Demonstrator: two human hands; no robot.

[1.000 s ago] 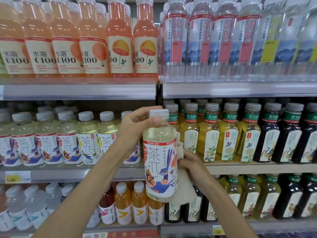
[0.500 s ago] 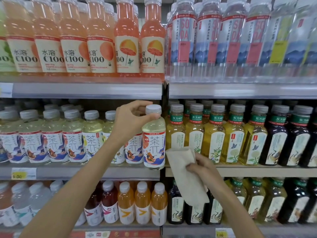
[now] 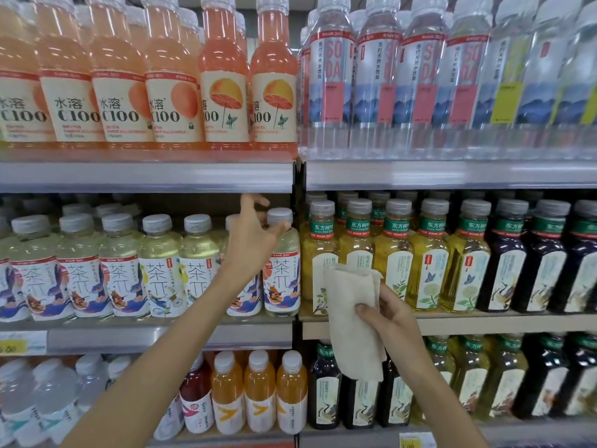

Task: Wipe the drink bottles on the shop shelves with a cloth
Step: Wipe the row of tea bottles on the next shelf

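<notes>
Densely, bottles (image 3: 161, 270) crowd three grey shop shelves (image 3: 145, 177).

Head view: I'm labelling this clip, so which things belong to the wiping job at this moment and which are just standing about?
In the job: cloth, gripped by the right hand; pale tea bottle at the row's right end, left hand by its cap.
Standing about: orange C100 bottles; soda water bottles; yellow tea bottles; dark tea bottles; yellow price tag.

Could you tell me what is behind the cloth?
Yellow tea bottles and, lower, dark bottles stand behind the cloth; it hides part of their labels and the shelf edge.
</notes>
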